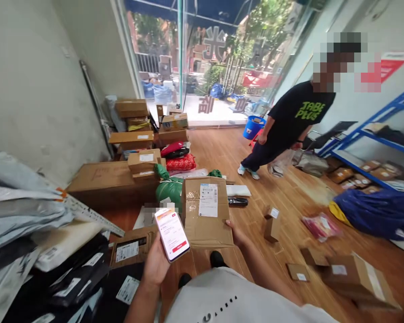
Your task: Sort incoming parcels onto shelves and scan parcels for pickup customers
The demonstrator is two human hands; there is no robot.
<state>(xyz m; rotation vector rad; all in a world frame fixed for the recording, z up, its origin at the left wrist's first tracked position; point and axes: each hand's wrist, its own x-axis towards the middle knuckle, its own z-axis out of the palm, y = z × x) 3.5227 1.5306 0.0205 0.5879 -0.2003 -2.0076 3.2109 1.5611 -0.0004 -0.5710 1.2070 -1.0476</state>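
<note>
My left hand is closed around a smartphone, its lit screen facing up with a red button near the bottom. My right hand grips the right edge of a brown cardboard box; most of its fingers are hidden behind the box. A white shipping label with barcodes is stuck on the box's upper face. The phone overlaps the lower left corner of the box. Just behind the box lies a green wrapped bundle.
Stacked cartons and a red parcel stand ahead left. Black packages lie at lower left. Small boxes and a larger carton sit on the floor at right. Another person stands near blue shelving.
</note>
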